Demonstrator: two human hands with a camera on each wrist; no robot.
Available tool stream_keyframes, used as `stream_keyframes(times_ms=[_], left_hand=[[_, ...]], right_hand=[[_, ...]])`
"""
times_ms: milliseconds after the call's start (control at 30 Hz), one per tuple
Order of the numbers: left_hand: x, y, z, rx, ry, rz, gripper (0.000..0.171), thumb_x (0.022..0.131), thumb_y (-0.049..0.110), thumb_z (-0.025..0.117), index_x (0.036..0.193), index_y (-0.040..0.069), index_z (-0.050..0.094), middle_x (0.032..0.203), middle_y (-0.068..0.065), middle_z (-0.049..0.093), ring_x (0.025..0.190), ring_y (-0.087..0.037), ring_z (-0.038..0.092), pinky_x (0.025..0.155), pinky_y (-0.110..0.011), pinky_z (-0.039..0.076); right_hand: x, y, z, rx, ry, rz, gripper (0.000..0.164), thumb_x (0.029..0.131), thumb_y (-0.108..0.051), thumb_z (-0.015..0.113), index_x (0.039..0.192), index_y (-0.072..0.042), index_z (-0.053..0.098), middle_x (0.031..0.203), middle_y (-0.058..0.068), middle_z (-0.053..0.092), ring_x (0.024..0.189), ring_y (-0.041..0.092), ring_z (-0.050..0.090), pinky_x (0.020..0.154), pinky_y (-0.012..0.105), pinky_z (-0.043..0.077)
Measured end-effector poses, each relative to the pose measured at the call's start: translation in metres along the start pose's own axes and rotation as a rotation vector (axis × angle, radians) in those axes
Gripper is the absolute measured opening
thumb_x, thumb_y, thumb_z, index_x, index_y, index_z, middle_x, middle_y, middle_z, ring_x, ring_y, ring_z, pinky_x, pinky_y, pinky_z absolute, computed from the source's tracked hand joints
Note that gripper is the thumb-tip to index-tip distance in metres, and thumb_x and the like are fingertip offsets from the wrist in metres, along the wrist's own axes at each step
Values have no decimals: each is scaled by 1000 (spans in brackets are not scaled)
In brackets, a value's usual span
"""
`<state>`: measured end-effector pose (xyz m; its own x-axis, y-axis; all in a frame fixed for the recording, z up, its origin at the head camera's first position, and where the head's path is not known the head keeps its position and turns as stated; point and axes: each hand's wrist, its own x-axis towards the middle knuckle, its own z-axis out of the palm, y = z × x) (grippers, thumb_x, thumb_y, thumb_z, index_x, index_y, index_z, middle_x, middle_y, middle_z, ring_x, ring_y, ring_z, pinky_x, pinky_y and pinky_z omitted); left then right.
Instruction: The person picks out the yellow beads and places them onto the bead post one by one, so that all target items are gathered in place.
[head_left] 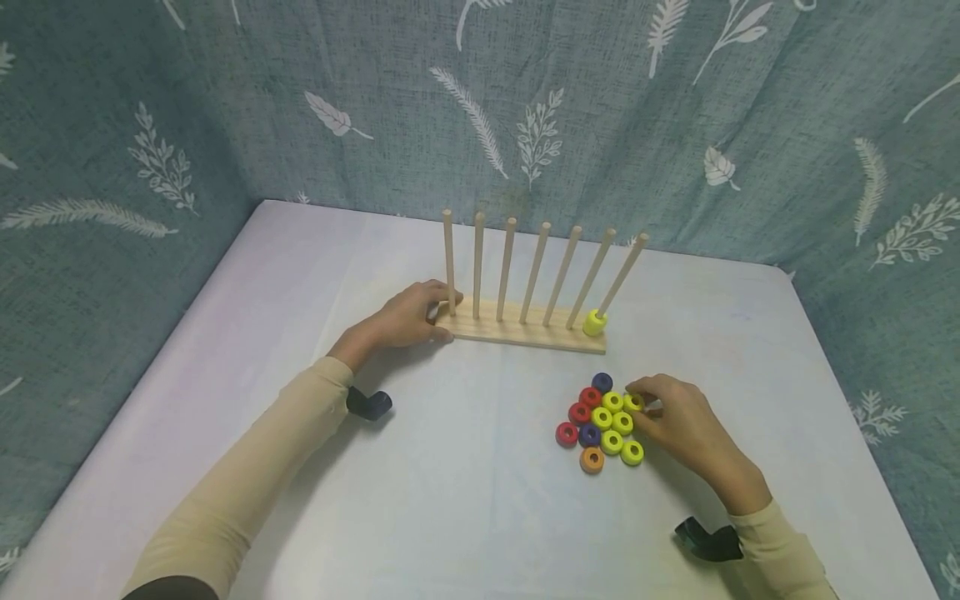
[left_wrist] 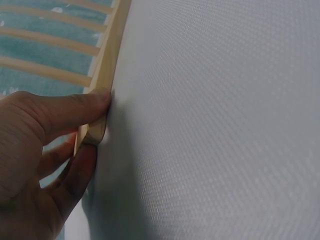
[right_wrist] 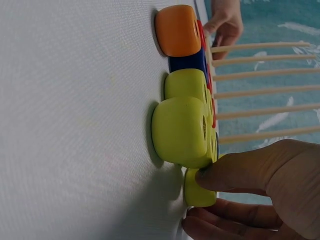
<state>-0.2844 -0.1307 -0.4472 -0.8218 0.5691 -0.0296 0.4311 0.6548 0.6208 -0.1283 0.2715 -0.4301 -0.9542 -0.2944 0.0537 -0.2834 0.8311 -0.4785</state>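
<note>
Leaf-patterned teal cloth (head_left: 405, 50) hung behind white tabletop (head_left: 450, 508). Seven-peg wooden rack (head_left: 517, 334), left end gripped by left hand (head_left: 408, 317). Bead cluster (head_left: 602, 426) placed before rack; yellow bead (right_wrist: 199, 193) at edge pinched by right hand (head_left: 678, 418), thumb against fingers.

No lettering or numbers can be read; no brands or signs.
</note>
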Motion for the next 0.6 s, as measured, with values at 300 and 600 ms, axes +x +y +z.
stream_keyframes(times_ms=[300, 600], left_hand=[[0, -1, 1, 8, 8, -2, 60, 81, 15, 84, 136, 5, 61, 142, -14, 53, 135, -33, 45, 110, -48, 38], [-1, 0, 0, 5, 12, 27, 58, 81, 15, 85, 133, 5, 63, 140, -16, 55, 134, -34, 46, 109, -49, 38]], right_hand=[[0, -1, -1, 12, 9, -16, 26, 77, 7, 76, 102, 5, 70, 97, 13, 70, 87, 27, 69, 72, 36, 61], [0, -1, -2, 13, 23, -14, 28, 76, 6, 78, 103, 5, 71, 97, 13, 70, 86, 27, 69, 72, 38, 61]])
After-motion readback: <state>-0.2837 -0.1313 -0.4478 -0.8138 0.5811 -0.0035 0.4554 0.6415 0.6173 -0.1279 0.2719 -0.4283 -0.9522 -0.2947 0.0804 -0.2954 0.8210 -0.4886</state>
